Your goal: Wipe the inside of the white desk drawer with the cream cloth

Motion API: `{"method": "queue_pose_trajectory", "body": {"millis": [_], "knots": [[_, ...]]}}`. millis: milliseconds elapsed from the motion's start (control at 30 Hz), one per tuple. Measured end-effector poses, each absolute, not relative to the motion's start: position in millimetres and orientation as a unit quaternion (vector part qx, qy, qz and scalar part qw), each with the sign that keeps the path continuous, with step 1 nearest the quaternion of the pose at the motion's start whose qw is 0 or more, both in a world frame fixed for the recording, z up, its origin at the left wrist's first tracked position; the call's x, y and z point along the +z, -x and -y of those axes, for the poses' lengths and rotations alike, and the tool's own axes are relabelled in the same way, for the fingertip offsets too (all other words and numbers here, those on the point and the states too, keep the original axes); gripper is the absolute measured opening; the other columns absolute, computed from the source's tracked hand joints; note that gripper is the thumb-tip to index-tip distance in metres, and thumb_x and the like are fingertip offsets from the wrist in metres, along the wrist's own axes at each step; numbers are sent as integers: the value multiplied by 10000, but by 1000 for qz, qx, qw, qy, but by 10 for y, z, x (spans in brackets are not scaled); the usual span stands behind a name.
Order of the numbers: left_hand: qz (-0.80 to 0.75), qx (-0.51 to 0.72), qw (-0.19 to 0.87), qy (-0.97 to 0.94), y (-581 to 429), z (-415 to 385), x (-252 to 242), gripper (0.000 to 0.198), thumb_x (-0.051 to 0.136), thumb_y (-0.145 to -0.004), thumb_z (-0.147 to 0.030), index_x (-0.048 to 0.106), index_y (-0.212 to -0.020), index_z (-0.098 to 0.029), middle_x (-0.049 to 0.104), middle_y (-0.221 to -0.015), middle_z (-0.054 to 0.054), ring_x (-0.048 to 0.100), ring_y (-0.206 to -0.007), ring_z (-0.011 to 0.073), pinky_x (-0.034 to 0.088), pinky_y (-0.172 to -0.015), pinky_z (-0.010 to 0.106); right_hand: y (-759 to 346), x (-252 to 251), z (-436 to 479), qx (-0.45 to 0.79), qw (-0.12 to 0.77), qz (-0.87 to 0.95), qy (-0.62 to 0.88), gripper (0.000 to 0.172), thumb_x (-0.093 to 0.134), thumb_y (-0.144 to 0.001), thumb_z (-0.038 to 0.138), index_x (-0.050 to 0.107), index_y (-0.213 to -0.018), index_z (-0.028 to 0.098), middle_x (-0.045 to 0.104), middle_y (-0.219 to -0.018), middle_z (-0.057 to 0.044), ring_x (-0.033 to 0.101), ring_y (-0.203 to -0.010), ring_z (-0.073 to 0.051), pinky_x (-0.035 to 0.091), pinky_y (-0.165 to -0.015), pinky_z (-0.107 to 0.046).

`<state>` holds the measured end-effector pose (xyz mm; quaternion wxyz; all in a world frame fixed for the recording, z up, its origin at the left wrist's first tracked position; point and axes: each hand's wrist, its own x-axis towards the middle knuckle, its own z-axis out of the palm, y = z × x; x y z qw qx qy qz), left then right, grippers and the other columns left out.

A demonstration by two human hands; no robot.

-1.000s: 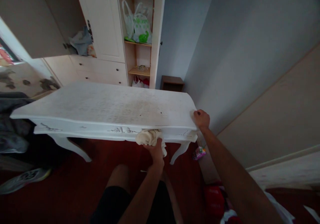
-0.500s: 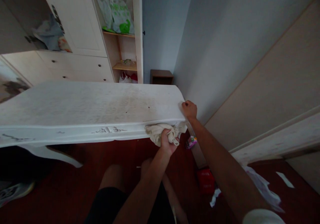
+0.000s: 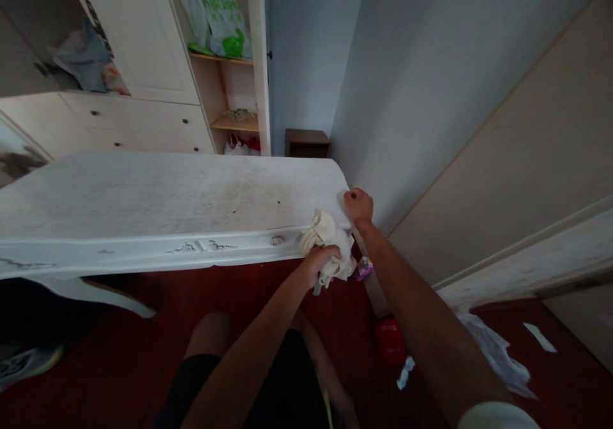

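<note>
A white table (image 3: 158,193) with carved trim on its front edge stands before me. Its top carries brownish smudges and two small dark specks. My left hand (image 3: 322,262) is closed around a crumpled cream cloth (image 3: 325,231), which presses against the front edge near the right corner and laps slightly over the top. Part of the fingers is hidden by the cloth. My right hand (image 3: 359,205) is curled into a fist against the table's right end, with no object visible in it. A drawer knob (image 3: 276,240) shows left of the cloth.
Behind the table stands a white wardrobe (image 3: 143,39) with shelves holding plastic bags (image 3: 225,23). A small brown cabinet (image 3: 308,136) sits by the wall. On the red floor lie a red box (image 3: 389,339), white scraps and a plastic bag (image 3: 498,352). My legs are below the table.
My left hand has moved the cloth rightward and up along the front edge, uncovering the drawer knob. The right fist keeps its place at the table's end. The view has shifted slightly.
</note>
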<state>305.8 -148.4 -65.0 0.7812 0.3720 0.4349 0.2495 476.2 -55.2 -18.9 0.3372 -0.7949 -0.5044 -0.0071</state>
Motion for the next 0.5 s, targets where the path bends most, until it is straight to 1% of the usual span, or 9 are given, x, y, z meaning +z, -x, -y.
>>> {"method": "queue_pose_trajectory", "body": {"millis": [133, 200, 267, 400, 500], "knots": [[-450, 328, 775, -298, -2641, 1597, -526, 109, 639, -585, -266, 610, -620, -167, 538, -471, 4, 507, -452, 151, 399, -430, 253, -4784, -198, 555, 4, 353, 511, 784, 308, 487, -919, 273, 775, -888, 168, 772, -881, -108, 684, -839, -238, 482, -797, -304], [-453, 380, 766, -251, -2406, 1625, -485, 152, 635, -577, -291, 625, -655, -161, 569, -518, 11, 536, -476, 155, 417, -438, 255, -4792, -208, 552, 7, 362, 511, 780, 305, 484, -912, 272, 769, -865, 174, 765, -846, -98, 672, -811, -232, 479, -788, -303], [-480, 443, 723, -223, -2157, 1612, -443, 172, 629, -554, -290, 617, -670, -163, 586, -555, 5, 524, -465, 141, 404, -419, 245, -4797, -216, 550, 9, 369, 509, 778, 305, 480, -909, 274, 764, -847, 178, 761, -825, -91, 664, -796, -229, 477, -789, -305], [-545, 530, 621, -190, -1675, 1507, -414, 149, 607, -522, -273, 536, -623, -189, 503, -525, -35, 446, -421, 112, 341, -368, 224, -4808, -228, 552, 12, 371, 507, 778, 306, 481, -908, 280, 759, -845, 169, 760, -840, -105, 668, -811, -233, 474, -799, -313], [-570, 592, 547, -158, -1381, 1427, -513, 166, 617, -527, -269, 543, -651, -188, 510, -568, -33, 462, -463, 118, 360, -384, 228, -4819, -238, 552, 9, 373, 512, 774, 309, 475, -906, 286, 756, -863, 163, 759, -847, -112, 672, -829, -237, 476, -813, -322]]}}
